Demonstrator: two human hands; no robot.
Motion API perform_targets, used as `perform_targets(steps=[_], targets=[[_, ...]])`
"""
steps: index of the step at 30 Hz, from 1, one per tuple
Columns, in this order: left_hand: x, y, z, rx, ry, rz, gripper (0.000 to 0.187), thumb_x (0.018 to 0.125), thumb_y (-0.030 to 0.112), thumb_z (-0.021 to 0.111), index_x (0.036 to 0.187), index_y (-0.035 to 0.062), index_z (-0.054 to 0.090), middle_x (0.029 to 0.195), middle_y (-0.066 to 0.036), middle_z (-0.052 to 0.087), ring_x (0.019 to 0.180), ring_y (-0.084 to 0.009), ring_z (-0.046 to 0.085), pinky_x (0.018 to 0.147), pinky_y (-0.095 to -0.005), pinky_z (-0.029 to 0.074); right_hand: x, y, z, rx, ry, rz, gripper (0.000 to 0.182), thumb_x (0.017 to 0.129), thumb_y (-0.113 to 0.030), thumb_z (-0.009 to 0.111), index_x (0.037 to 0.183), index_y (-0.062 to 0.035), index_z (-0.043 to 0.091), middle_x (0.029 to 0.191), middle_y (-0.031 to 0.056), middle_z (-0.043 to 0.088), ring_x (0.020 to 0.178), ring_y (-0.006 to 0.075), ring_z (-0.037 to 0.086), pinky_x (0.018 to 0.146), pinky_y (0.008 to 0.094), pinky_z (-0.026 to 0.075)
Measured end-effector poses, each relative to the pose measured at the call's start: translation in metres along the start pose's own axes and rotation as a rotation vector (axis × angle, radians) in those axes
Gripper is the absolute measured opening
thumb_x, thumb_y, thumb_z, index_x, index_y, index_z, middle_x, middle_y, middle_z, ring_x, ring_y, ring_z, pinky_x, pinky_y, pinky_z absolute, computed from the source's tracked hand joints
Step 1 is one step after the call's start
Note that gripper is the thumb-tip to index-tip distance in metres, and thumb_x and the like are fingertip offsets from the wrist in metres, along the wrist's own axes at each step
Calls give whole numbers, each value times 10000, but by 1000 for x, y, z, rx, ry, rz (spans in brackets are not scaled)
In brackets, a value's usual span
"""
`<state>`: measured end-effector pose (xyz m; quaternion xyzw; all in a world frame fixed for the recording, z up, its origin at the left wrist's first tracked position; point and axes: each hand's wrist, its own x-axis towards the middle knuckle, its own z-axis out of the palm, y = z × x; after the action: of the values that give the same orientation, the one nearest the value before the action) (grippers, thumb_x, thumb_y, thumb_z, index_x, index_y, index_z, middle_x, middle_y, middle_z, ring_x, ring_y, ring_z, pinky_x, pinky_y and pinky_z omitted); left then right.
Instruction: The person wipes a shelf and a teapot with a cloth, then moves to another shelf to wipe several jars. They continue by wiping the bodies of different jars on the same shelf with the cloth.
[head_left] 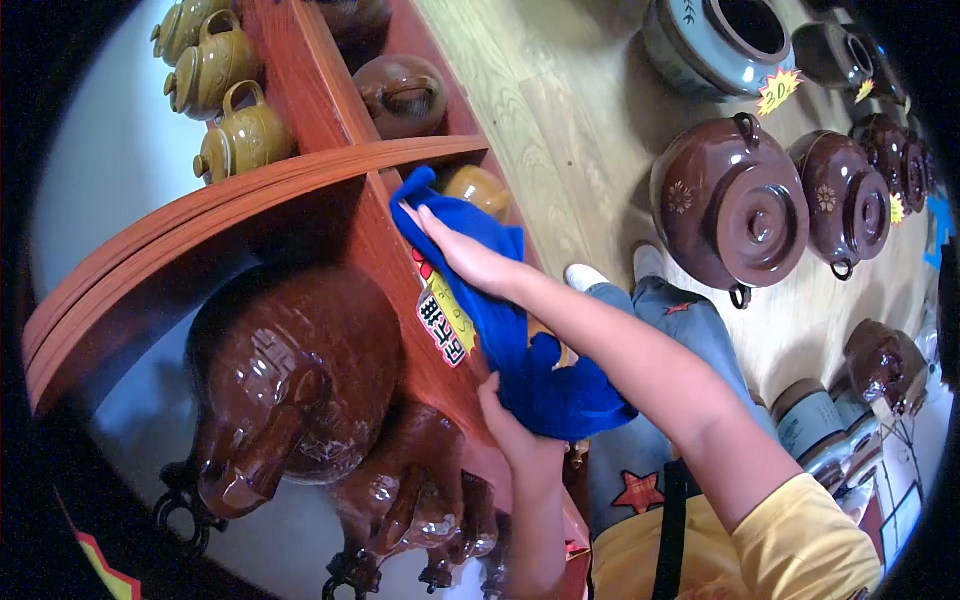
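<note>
**Blue cloth, tight quarters!**

We've got the blue cloth (588, 402) mid-frame against the red shelf (388, 235), our right hand (475, 262) flat on it, fingers straight; our left hand (512, 428) meets its lower edge, grip hidden. A snagged fold could drag the price sign (445, 325) or bump the yellow pot (482, 188). Upper right, the open jar (688, 58) shows only darkness.

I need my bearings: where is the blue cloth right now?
In the head view, the blue cloth is near the middle, along the red-brown shelf edge beside the yellow label, the right hand on its upper part.
</note>
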<state>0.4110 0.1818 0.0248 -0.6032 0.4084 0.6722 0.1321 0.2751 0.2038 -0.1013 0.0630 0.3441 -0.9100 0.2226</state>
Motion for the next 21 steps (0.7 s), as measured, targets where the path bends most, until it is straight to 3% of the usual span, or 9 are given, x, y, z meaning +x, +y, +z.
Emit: perform_targets(steps=[3, 8, 10, 11, 14, 15, 18, 19, 21], targets=[[10, 11, -3, 80, -95, 189, 380, 810, 381, 476, 1057, 117, 592, 1045, -52, 621, 950, -264, 584, 867, -443, 440, 29, 0, 5, -157, 54, -181, 593, 976, -396, 221, 1412, -10, 110, 1484, 82, 108, 1364, 187, 93, 1101, 263, 91], [1, 14, 1, -26, -52, 42, 367, 816, 366, 468, 1057, 117, 591, 1057, -57, 616, 956, -258, 581, 865, -434, 445, 0, 12, 4, -335, 60, -107, 623, 963, -401, 262, 1381, 51, 167, 1461, 170, 167, 1359, 233, 157, 1101, 276, 111], [-2, 0, 0, -1, 28, -1, 365, 820, 358, 463, 1060, 114, 588, 1061, -61, 614, 959, -254, 582, 867, -429, 446, -15, 10, 1, -279, 7, -55, 602, 963, -399, 276, 1360, 53, 245, 1444, 163, 229, 1349, 230, 196, 1099, 278, 134], [-3, -9, -2, -1, 14, -34, 369, 823, 355, 461, 1071, 110, 580, 1060, -62, 613, 964, -250, 581, 874, -423, 445, -21, 7, -2, -226, 8, -53, 589, 963, -406, 280, 1327, 55, 325, 1402, 155, 327, 1312, 210, 287, 1087, 280, 186], [3, -29, -16, -1, -59, -89, 382, 828, 360, 462, 1103, 113, 560, 1057, -56, 608, 981, -240, 578, 891, -420, 439, -35, -7, -12, -137, -38, 83, 590, 962, -414, 282, 1311, 55, 357, 1366, 140, 388, 1262, 184, 365, 1069, 278, 231], [6, -33, -20, -3, -72, -92, 375, 828, 356, 463, 1098, 114, 561, 1057, -55, 609, 977, -238, 580, 887, -418, 442, -29, 10, -14, 74, -2, 74, 586, 964, -417, 275, 1311, 46, 369, 1344, 125, 420, 1232, 176, 399, 1060, 281, 248], [-2, -24, -11, 12, -55, -68, 367, 826, 350, 467, 1086, 112, 567, 1051, -57, 613, 964, -237, 585, 880, -414, 446, -25, 8, -12, 501, 108, -34, 578, 965, -388, 295, 1372, 21, 253, 1426, 106, 290, 1291, 169, 311, 1073, 284, 223], [-5, -18, -6, 23, -32, -40, 364, 822, 348, 470, 1079, 110, 571, 1045, -60, 616, 956, -239, 588, 878, -413, 447, -24, -1, -11, 570, 148, -58, 564, 954, -316, 370, 1386, 13, 219, 1432, 95, 276, 1292, 160, 301, 1068, 280, 229], [-4, -6, -2, 20, -64, -24, 364, 819, 347, 474, 1079, 112, 571, 1044, -60, 616, 954, -237, 588, 875, -411, 448, -24, -35, 2, 481, 173, -87, 550, 940, -275, 405, 1380, 9, 239, 1411, 90, 313, 1275, 158, 323, 1061, 277, 238]])
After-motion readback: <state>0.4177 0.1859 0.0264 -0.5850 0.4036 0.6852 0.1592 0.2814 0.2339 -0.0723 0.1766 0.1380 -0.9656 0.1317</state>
